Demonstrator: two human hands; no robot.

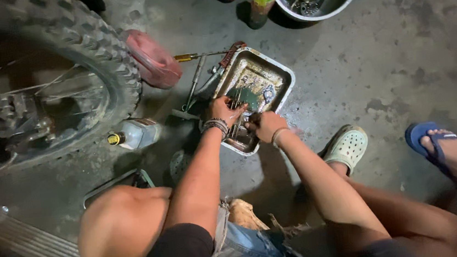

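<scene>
The head camera looked down at a person squatting on a dirty floor. Both hands were over a metal tray [282, 77] full of dark oily liquid. The left hand [221, 111] had its fingers curled shut on a thin metal part [237, 123], but the part was small and blurry, so I could not tell what it was. The right hand [265, 125] was just beside it, closed in a fist on the near end of the same part, I think. The part sat low in the tray, right under both hands.

To do this well, I would have kept the part over the tray so drips fell inside, and held it tight because oil is slippery. A motorbike wheel [95, 52] stood off past the left hand, and a small bottle [138, 133] lay near the left wrist.
</scene>
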